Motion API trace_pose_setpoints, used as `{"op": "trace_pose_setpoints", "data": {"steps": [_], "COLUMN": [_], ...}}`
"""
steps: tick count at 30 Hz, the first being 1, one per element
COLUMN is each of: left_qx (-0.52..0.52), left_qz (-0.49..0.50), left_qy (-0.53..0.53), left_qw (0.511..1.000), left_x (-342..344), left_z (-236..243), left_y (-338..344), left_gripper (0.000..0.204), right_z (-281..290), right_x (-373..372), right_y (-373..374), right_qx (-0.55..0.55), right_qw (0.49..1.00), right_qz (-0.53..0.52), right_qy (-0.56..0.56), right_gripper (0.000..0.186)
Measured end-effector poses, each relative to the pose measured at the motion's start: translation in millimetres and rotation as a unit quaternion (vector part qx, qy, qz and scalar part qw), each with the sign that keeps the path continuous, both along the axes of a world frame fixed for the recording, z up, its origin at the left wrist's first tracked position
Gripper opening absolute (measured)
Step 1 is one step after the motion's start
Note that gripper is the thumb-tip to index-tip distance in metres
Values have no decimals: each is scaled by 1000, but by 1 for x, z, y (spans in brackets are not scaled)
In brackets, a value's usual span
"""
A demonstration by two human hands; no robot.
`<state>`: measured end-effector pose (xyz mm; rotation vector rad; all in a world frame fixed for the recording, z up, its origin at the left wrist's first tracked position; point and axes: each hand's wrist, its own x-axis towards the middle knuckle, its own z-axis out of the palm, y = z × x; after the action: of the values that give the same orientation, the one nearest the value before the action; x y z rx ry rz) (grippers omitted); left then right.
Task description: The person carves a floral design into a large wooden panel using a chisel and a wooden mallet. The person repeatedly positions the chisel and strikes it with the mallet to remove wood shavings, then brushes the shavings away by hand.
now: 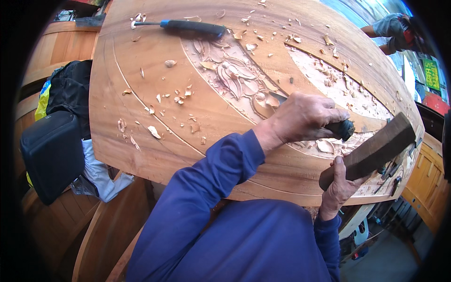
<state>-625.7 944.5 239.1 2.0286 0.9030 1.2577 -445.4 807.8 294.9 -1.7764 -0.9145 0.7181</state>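
My left hand (303,117) is closed round the dark handle (345,129) of a carving chisel. Its metal blade (278,97) points up and left, over a carved floral relief (235,77) in a large wooden panel (150,89). My right hand (339,187) grips a thick dark wooden block (371,150) near its lower end. The block slants up to the right, close to the butt of the chisel handle; I cannot tell whether they touch.
Another chisel (195,28) with a black and blue handle lies on the panel's far left. Wood chips (153,131) are scattered about. Several tools (390,174) lie at the right edge. A black case (51,155) sits left of the panel; a person's legs (390,30) show far right.
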Motion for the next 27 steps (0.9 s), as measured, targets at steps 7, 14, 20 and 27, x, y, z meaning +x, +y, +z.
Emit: {"op": "trace_pose_setpoints", "data": {"steps": [7, 14, 20, 27], "left_qx": [6, 11, 12, 74], "left_qz": [39, 98, 138, 203], "left_qy": [-20, -35, -39, -95], "left_qw": [999, 994, 990, 972], "left_x": [0, 1, 3, 11], "left_z": [2, 4, 5, 2], "left_y": [3, 7, 10, 19], "left_gripper": [51, 51, 53, 57], "right_z": [1, -9, -5, -4], "right_x": [-2, 6, 10, 11], "right_y": [13, 26, 43, 47], "right_qx": [-45, -5, -19, -3], "right_qw": [998, 992, 990, 985], "right_qz": [34, 113, 131, 164], "right_qy": [-32, -53, -41, -61], "right_gripper": [98, 100, 99, 102]}}
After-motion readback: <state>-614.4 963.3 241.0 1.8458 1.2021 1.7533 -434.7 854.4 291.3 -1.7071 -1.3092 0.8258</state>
